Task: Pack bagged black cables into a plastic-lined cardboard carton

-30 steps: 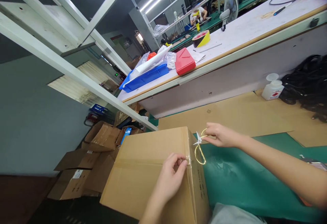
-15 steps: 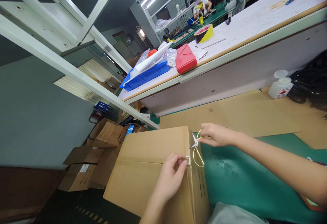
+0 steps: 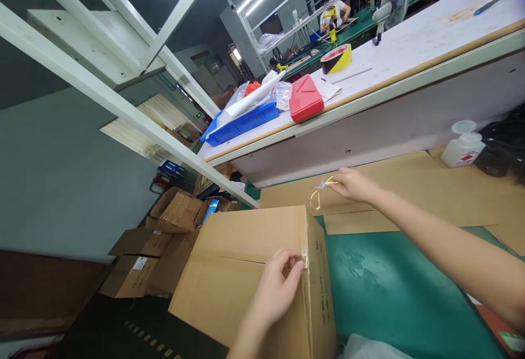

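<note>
A large cardboard box [image 3: 238, 293] lies in front of me, with shiny clear tape [image 3: 304, 239] along its right edge. My left hand [image 3: 279, 282] rests on the box top, thumb and fingers pinched at that taped edge; what they grip there is too small to make out. Beyond the box's far right corner, my right hand [image 3: 348, 184] holds a pair of scissors [image 3: 318, 188] with gold-coloured handles by one of its loops. The scissors are blurred and apart from the box.
Flat cardboard sheets [image 3: 389, 184] cover part of the green surface [image 3: 369, 282]. Behind stands a white bench [image 3: 430, 36] with a blue tray [image 3: 241, 124], a red case [image 3: 305, 98] and yellow-black tape [image 3: 336, 59]. More boxes [image 3: 135, 271] are stacked left. A person [image 3: 334, 15] sits far back.
My right hand has moved the scissors away from the box's taped edge, up and over the cardboard sheets. My left hand has stayed at the edge. The view has shifted slightly.
</note>
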A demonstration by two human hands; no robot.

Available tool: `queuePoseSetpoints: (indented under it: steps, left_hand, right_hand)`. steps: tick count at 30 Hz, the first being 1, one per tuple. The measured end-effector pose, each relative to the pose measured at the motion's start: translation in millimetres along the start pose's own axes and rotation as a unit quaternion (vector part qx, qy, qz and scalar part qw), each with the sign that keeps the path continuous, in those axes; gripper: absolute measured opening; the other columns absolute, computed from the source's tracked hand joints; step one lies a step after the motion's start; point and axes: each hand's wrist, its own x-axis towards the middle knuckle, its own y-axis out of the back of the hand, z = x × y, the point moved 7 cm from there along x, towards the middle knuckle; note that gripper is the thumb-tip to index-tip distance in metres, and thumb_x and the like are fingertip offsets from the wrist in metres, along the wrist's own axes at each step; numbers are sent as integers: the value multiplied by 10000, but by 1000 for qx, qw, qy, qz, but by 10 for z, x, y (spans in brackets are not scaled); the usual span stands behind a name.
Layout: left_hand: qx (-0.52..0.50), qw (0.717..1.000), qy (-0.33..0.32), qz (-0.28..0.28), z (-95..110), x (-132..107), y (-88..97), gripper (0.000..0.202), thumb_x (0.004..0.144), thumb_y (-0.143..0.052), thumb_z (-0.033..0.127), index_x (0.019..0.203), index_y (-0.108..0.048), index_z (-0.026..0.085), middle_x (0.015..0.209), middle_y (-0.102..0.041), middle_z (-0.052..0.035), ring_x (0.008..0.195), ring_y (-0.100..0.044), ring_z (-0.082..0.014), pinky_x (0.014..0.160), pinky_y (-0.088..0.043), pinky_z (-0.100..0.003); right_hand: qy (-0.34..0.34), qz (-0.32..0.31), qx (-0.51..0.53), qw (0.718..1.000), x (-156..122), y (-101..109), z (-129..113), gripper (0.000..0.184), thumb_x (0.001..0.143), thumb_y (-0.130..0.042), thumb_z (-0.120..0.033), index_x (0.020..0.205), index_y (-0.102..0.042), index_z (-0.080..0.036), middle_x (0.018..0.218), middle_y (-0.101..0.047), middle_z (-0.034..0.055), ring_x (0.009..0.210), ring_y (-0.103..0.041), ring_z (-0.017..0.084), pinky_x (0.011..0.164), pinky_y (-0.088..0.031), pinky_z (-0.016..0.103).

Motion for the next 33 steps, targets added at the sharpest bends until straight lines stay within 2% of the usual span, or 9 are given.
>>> queuePoseSetpoints:
  steps: [4,7,11,14,16,18,22,29,33]
  left_hand:
    - [8,1000,-8,-7,-24,8,-72,180,936,-523,291,982,-665,193,907,-623,-43,870,-584,-194,812,-445,-329]
    - [14,1000,-24,7,-22,-2,-53,182,940,-520,285,984,-668,189,930,-630,-55,876,-597,-196,804,-457,-327]
    - [-18,995,-33,95,2,-185,83,192,956,-518,321,964,-656,189,993,-634,-76,964,-603,-213,865,-460,-340]
    - [-193,976,21,102,-135,-461,-20,255,940,-574,410,1033,-662,190,1040,-666,-94,1021,-616,-229,947,-454,-364]
    - [-363,926,51,87,-279,-664,-160,375,917,-601,491,1127,-652,184,1085,-674,-114,1038,-633,-244,952,-469,-379]
    - [-518,846,68,101,-472,-864,-218,456,885,-628,545,1156,-655,179,1083,-673,-118,1000,-655,-245,881,-502,-360]
    - [-679,708,87,173,-1018,-1308,-45,404,792,-771,464,1037,-704,150,941,-687,-100,857,-675,-213,755,-520,-315]
    - [-676,688,71,256,-1936,-2181,486,401,768,-799,469,990,-698,151,891,-706,-94,786,-661,-170,689,-515,-271]
    - [-729,622,79,276,-2345,-2458,720,318,736,-840,418,793,-660,162,748,-668,-25,697,-618,-110,696,-493,-237]
  right_hand:
    - [-92,63,17,994,-110,242,187,577,909,-411,-669,550,-510,-227,525,-475,51,639,-488,230,590,-346,332]
    - [-154,76,59,983,-372,224,0,573,889,-452,-684,596,-584,-209,574,-537,44,596,-511,208,559,-373,313]
    - [-201,54,137,968,-759,1,-649,534,957,-400,-609,768,-674,-191,571,-558,7,520,-509,175,474,-391,275]
    - [-188,20,200,962,-951,-197,-1327,485,1020,-316,-505,859,-651,-194,663,-611,11,600,-580,170,534,-471,250]
    - [-165,-7,255,953,-1033,-364,-1786,386,1028,-348,-454,1006,-634,-196,804,-671,32,721,-639,178,643,-522,257]
    - [-120,-5,271,955,-1083,-529,-2214,304,1021,-401,-412,1078,-615,-204,934,-692,58,853,-666,191,757,-540,283]
    - [-25,-10,243,970,-1155,-1029,-2945,197,1017,-442,-323,1036,-617,-235,886,-668,45,808,-648,186,708,-540,297]
    - [75,-50,208,974,-1340,-2041,-4107,150,1012,-474,-250,1117,-581,-256,840,-652,19,720,-636,155,626,-543,255]
    - [109,-38,162,980,-1405,-2466,-4611,96,994,-510,-251,1054,-583,-232,811,-650,28,689,-630,168,607,-543,283]
